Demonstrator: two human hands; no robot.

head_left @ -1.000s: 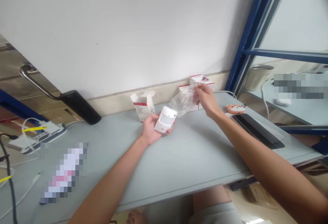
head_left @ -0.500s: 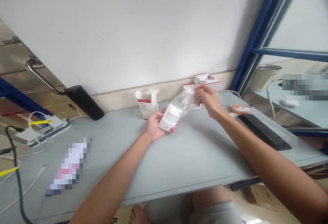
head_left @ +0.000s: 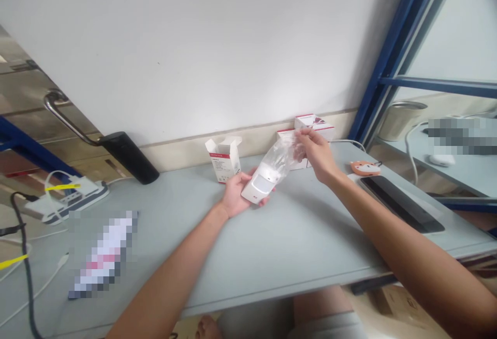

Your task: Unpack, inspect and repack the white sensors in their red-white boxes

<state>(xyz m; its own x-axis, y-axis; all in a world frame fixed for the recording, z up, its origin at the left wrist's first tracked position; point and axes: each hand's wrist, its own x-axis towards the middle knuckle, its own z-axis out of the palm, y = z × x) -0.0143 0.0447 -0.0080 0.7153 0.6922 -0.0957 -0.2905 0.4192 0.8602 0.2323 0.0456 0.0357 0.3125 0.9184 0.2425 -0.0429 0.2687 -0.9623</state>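
The white motion sensor lies across the palm of the left hand, near the middle of the table, with its far end inside the clear plastic bag. The left hand is open, palm up, its fingers slightly spread beneath the sensor. The right hand pinches the far end of the bag between thumb and fingers. Beyond the hands, 1 open white carton stands upright near the far edge of the grey table. To its right, 2 red-and-white boxes stand against the wall. Farther right lie an orange fox-shaped tag and a black tablet. A power strip sits at far left.
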